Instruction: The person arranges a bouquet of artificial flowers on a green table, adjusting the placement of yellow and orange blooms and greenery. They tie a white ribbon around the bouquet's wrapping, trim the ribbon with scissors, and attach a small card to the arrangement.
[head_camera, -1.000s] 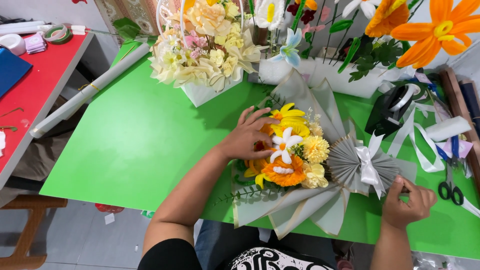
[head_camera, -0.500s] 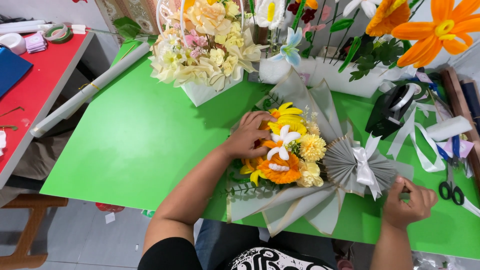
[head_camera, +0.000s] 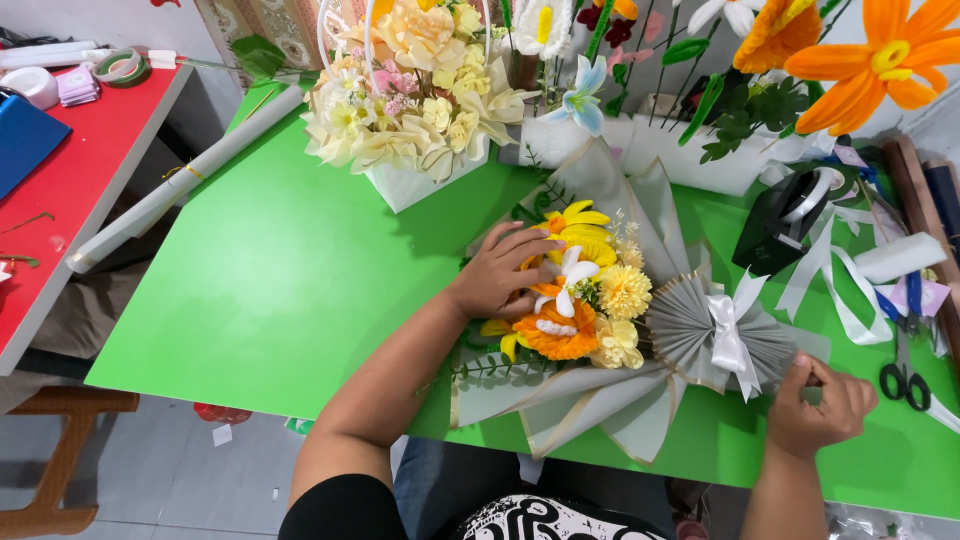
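Note:
A flower bouquet (head_camera: 585, 305) lies on its side on the green table (head_camera: 270, 290), with yellow, orange and white blooms wrapped in grey-green paper (head_camera: 590, 410). A pleated grey fan with a white ribbon bow (head_camera: 732, 330) covers its neck. My left hand (head_camera: 500, 272) rests flat on the blooms, fingers spread over the yellow and white flowers. My right hand (head_camera: 820, 405) is closed around the stem end of the bouquet, at the right of the bow; the stems themselves are hidden by the fan and my fingers.
A white basket of cream flowers (head_camera: 410, 110) stands behind. White pots with orange artificial flowers (head_camera: 870, 60) line the back right. A black tape dispenser (head_camera: 785, 215), white ribbon (head_camera: 840, 290) and scissors (head_camera: 905, 375) lie at right. A rolled paper tube (head_camera: 180, 185) and red table (head_camera: 75, 170) are at left.
The bouquet has shifted slightly toward me and to the left on the table, with both hands keeping their hold on it.

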